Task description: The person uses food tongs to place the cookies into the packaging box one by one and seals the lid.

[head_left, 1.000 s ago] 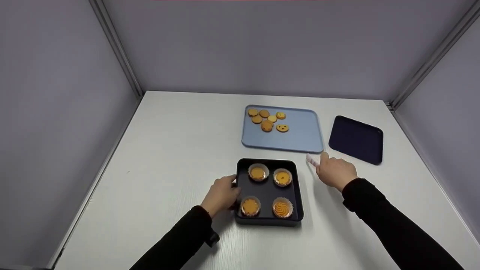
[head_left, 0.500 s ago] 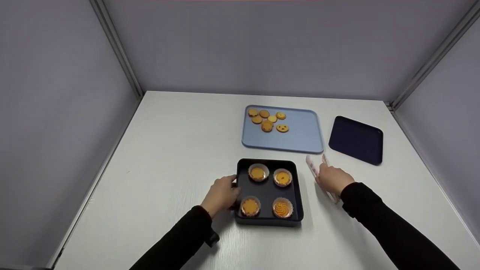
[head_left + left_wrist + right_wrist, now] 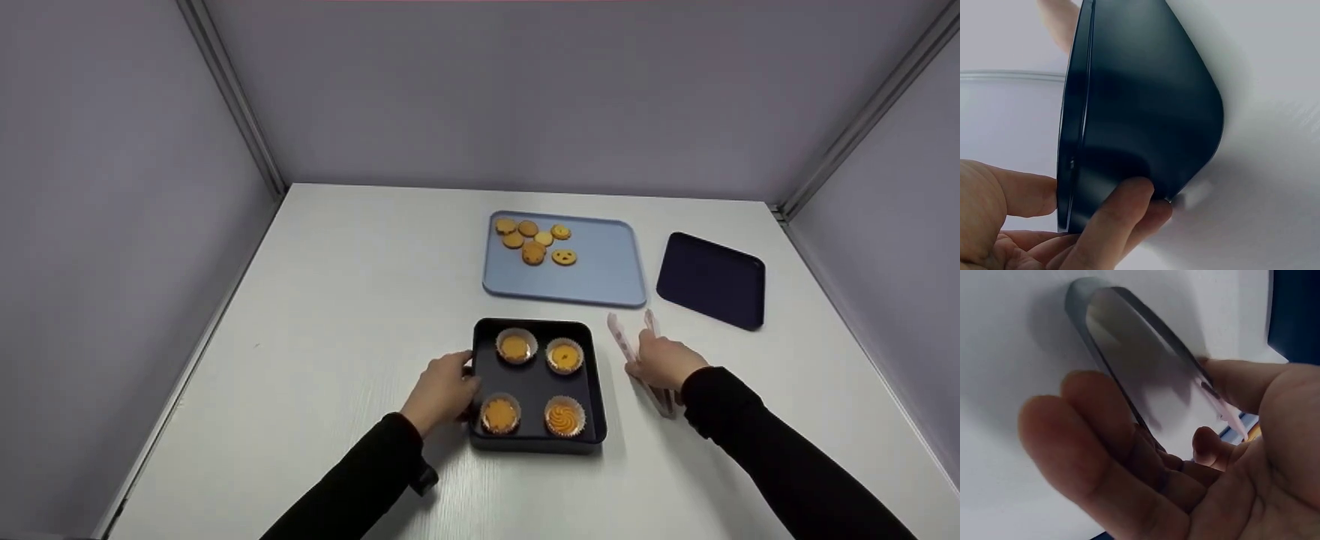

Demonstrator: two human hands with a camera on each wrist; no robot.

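My left hand (image 3: 442,390) grips the left side of a deep black baking pan (image 3: 532,390), its thumb and fingers on the dark wall (image 3: 1145,84) in the left wrist view. Inside the pan sit several frilled paper cups, each with a golden cookie (image 3: 564,417) or similar top. To the right of the pan, my right hand (image 3: 667,362) holds a pair of tongs (image 3: 619,334) with pale pink tips pointing away from me. In the right wrist view, the thumb and curled fingers are on the two arms of the tongs (image 3: 1078,304), which stand apart with nothing between them.
Behind the pan lies a light blue tray (image 3: 600,274) with several cookies (image 3: 533,253) grouped on its left half. A dark navy tray (image 3: 712,281) rests at the back right. Grey panels (image 3: 487,97) rise around the white table (image 3: 337,300).
My right hand has drawn slightly back toward me along the tongs. Both tips and the bent rear end now show, where earlier only one tip did. The left hand and pan stay put.
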